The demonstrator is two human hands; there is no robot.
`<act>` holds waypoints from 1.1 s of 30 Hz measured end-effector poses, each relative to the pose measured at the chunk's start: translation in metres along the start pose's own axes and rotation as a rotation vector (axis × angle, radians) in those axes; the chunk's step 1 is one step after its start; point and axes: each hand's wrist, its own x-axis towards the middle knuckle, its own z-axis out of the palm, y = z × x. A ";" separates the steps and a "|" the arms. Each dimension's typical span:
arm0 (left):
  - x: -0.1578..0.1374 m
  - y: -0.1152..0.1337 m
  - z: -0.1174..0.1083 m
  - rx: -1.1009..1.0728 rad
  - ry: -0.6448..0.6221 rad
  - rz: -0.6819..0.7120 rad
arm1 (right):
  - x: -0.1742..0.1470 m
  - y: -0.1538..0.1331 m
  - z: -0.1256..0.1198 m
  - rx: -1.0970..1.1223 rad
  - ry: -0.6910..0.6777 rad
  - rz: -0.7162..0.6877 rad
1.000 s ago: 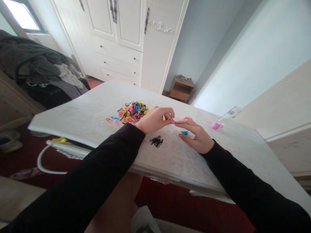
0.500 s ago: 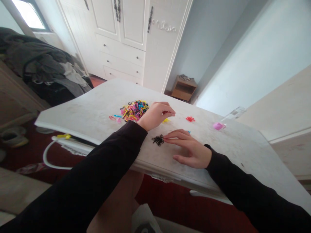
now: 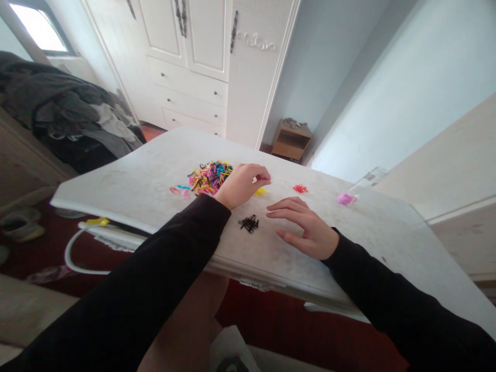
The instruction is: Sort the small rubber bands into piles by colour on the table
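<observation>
My left hand (image 3: 245, 183) hangs over the white table, thumb and fingers pinched together. Whether something small is between the fingertips is hidden. Beside its wrist lies a heap of multicoloured small rubber hair bands (image 3: 208, 176). A few yellow bands (image 3: 261, 191) show just past the fingers, partly covered. Closer to me is a small pile of black hair bands (image 3: 248, 223). My right hand (image 3: 306, 227) is open to the right of that pile, its fingers spread, apart from the bands and holding nothing. Farther back sits a small red pile of hair bands (image 3: 300, 189).
On the right of the white table (image 3: 349, 274) are a pink object (image 3: 346, 199) and a clear plastic container (image 3: 370, 179). Loose pink and blue bands (image 3: 180, 189) lie left of the heap. A white wardrobe (image 3: 189, 82) and a small wooden stand (image 3: 291, 142) stand beyond.
My right hand has drawn back from the black bands, which it was touching or nearly touching. My left hand stays pinched in about the same spot. The whole view has shifted slightly.
</observation>
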 end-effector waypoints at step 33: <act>-0.004 0.002 0.002 0.293 -0.357 0.109 | -0.001 -0.002 0.001 -0.016 -0.038 0.004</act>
